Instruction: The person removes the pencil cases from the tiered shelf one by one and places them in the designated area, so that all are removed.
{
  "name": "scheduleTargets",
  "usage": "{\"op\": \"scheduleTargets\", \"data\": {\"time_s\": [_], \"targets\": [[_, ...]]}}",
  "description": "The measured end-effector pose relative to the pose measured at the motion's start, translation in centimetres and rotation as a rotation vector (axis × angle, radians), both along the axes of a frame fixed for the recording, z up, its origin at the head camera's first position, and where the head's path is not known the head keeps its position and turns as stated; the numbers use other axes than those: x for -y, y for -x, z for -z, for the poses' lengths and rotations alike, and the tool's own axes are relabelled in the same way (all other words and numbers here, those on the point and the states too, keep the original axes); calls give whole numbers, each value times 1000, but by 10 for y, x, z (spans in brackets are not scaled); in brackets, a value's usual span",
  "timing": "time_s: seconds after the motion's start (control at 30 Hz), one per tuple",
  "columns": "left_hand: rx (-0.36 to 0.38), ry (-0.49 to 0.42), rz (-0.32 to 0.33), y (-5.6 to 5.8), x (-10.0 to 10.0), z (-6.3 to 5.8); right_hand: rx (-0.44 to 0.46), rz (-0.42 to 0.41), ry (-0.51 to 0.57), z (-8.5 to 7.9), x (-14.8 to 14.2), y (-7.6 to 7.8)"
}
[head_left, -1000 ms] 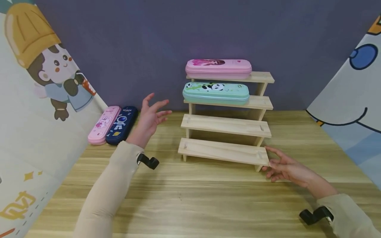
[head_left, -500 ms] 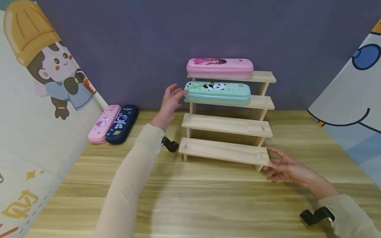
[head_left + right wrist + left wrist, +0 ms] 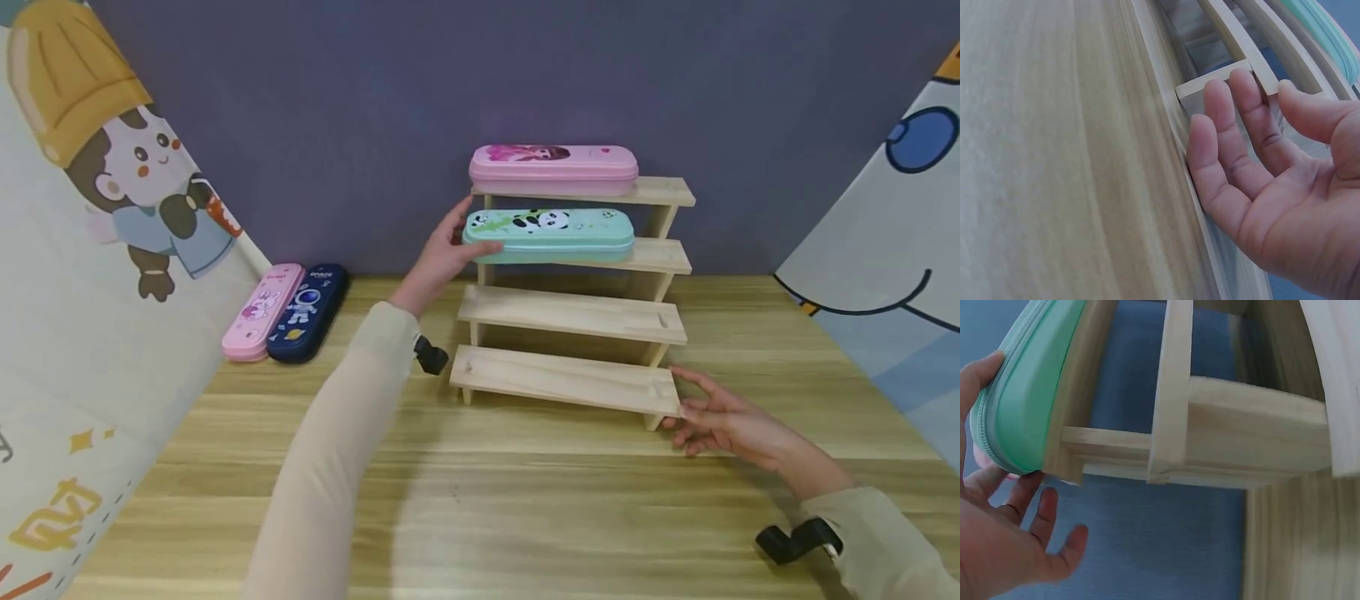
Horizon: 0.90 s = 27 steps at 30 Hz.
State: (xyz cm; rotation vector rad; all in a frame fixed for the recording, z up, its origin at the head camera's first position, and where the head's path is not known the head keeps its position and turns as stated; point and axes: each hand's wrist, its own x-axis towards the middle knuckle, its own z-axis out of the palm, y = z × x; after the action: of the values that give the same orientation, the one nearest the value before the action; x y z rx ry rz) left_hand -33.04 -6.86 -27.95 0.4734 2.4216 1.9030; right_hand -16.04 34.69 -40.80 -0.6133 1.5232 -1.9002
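Observation:
A mint-green pencil case [image 3: 551,236] with pandas on its lid lies along the second-highest tier of a wooden step rack [image 3: 570,310]. My left hand [image 3: 442,257] grips its left end, thumb on the front side and fingers round the back. In the left wrist view the thumb [image 3: 988,370] presses by the zipper, while the lower fingers stick out loosely. My right hand [image 3: 731,429] holds the right end of the lowest tier, thumb at its front corner and index finger along the far one. The right wrist view shows the other fingers [image 3: 1219,119] bent beside the rack's leg.
A pink pencil case [image 3: 555,169] rests on the top tier, just above and behind the mint one. Another pink case [image 3: 262,312] and a navy astronaut case [image 3: 307,314] lie side by side on the table [image 3: 480,517] at left. A dark wall [image 3: 337,125] stands behind.
My left hand has moved right from beside the navy case to the mint pencil case and taken hold of it. The case has shifted slightly toward me. My right hand has stayed put.

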Motion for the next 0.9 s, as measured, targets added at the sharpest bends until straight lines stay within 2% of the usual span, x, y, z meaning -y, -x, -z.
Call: {"op": "scheduleTargets", "data": {"time_s": [0.1, 0.2, 0.37, 0.6, 0.7, 0.9], "targets": [[-31, 95, -18, -3, 4, -6, -5, -2, 3, 0, 0, 0], [-39, 130, -28, -5, 6, -10, -14, -3, 5, 1, -1, 0], [-13, 112, -70, -11, 9, -6, -20, 2, -9, 1, -1, 0], [-14, 33, -119, -21, 13, 2, -12, 6, -13, 2, -1, 0], [-34, 15, -133, -26, 16, 5, -18, -5, 4, 3, -1, 1], [-113, 19, -210, -39, 28, 13, -11, -8, 13, 4, -1, 3]]}}
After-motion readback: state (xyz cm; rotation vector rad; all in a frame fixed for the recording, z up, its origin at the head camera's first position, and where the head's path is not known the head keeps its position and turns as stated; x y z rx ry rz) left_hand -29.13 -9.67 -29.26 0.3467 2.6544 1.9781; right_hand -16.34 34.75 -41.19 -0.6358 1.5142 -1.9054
